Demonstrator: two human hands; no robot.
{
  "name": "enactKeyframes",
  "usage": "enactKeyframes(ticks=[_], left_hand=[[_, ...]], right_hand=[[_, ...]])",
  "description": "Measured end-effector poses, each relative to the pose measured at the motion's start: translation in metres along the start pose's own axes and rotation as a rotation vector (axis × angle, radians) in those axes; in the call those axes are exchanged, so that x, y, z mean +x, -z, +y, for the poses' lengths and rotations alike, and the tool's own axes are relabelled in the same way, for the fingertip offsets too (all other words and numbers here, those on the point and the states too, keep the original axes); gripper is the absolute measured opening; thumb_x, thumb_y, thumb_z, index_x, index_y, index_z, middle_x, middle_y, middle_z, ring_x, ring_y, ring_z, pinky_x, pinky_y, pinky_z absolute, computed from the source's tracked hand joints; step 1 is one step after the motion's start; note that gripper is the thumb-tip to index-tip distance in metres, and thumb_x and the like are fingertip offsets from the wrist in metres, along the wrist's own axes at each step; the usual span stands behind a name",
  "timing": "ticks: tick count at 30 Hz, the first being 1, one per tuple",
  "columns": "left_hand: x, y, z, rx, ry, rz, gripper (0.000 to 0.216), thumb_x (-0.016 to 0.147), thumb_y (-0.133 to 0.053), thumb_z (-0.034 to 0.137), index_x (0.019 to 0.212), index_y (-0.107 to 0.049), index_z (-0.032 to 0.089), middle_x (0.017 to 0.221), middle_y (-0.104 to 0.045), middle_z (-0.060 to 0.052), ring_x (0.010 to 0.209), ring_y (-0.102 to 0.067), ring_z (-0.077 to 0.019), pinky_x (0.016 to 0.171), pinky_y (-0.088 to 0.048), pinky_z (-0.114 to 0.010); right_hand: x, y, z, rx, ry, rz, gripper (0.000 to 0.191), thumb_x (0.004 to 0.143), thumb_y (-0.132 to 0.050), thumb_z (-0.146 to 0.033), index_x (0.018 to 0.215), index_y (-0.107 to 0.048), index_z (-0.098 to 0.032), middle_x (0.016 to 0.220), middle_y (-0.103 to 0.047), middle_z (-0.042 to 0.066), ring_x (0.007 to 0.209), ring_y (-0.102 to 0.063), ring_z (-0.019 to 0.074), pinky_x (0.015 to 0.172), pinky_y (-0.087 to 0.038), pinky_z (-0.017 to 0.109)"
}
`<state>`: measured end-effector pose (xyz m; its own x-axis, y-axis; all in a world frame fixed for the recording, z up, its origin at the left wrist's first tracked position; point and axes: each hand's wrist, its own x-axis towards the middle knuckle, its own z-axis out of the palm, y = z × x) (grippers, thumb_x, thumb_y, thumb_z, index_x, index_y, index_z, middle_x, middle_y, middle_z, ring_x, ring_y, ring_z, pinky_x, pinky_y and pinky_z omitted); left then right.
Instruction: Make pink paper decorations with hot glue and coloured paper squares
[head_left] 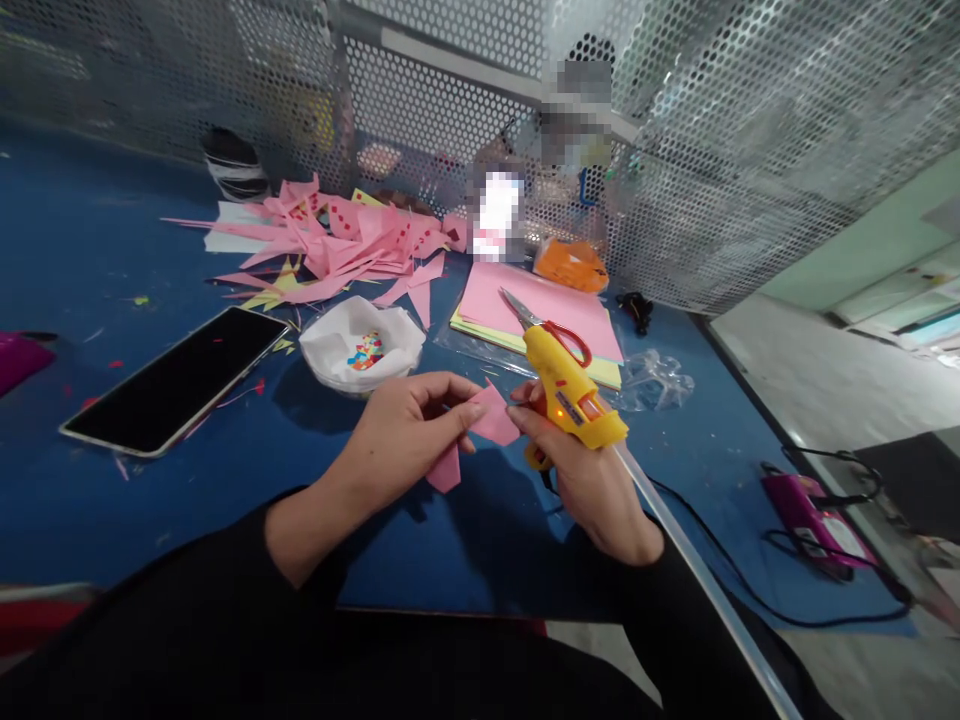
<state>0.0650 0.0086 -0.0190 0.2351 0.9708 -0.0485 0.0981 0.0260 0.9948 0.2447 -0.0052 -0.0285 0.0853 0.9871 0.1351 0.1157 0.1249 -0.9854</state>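
Between finger and thumb, my left hand (409,425) pinches a folded piece of pink paper (495,418), with another pink end sticking out below the fingers. My right hand (581,475) is closed around a yellow glue gun (564,380), and its thumb and fingertip meet the paper's right edge. A long clear glue stick (697,565) runs out of the gun's back end along the right forearm. A small orange light glows on the gun. Just beyond the left hand stands a white-lined bowl (319,345) of tiny coloured paper bits (366,352).
Pink paper cutouts (360,240) lie heaped at the back left. A phone (176,380) rests on the blue table at left. Scissors (551,330) lie on stacked coloured paper (480,300). At right are a purple power strip (814,520) and black cord (742,590). Perforated metal panels (435,110) stand behind.
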Motion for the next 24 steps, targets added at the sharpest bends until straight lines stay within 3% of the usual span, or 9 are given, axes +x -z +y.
enactKeyframes(ticks=[6,11,17,24], left_hand=[[0.001,0.006,0.005,-0.06,-0.003,0.149,0.026,0.077,-0.073,0.037,0.097,-0.079,0.02,0.073,-0.072,-0.001,0.054,-0.06,-0.0118,0.048,-0.048,-0.021],[0.001,0.01,0.008,-0.05,-0.029,0.163,0.028,0.078,-0.07,0.039,0.097,-0.077,0.019,0.071,-0.071,-0.001,0.057,-0.063,-0.0141,0.047,-0.049,-0.022],[0.001,0.011,0.008,-0.071,-0.033,0.257,0.027,0.077,-0.075,0.038,0.094,-0.074,0.017,0.075,-0.073,-0.002,0.057,-0.064,-0.013,0.051,-0.053,-0.022],[0.001,0.011,0.007,-0.063,-0.051,0.241,0.021,0.08,-0.072,0.035,0.09,-0.072,0.017,0.077,-0.074,-0.002,0.054,-0.062,-0.011,0.044,-0.049,-0.02]], right_hand=[[-0.008,0.011,-0.017,-0.252,0.234,0.029,0.014,0.085,-0.068,-0.039,0.091,-0.065,-0.026,0.082,-0.067,0.001,0.072,-0.064,0.0195,0.068,-0.054,0.038],[-0.016,0.015,-0.016,-0.39,0.474,-0.117,0.01,0.088,-0.068,-0.037,0.092,-0.069,-0.028,0.088,-0.07,0.004,0.084,-0.068,0.0225,0.076,-0.055,0.04],[-0.016,0.011,-0.012,-0.488,0.526,-0.168,0.014,0.09,-0.067,-0.04,0.092,-0.067,-0.026,0.085,-0.069,0.004,0.077,-0.068,0.0213,0.066,-0.053,0.035],[-0.015,0.009,-0.004,-0.517,0.552,-0.196,0.023,0.091,-0.064,-0.044,0.082,-0.063,-0.023,0.073,-0.061,0.001,0.062,-0.057,0.0162,0.056,-0.046,0.031]])
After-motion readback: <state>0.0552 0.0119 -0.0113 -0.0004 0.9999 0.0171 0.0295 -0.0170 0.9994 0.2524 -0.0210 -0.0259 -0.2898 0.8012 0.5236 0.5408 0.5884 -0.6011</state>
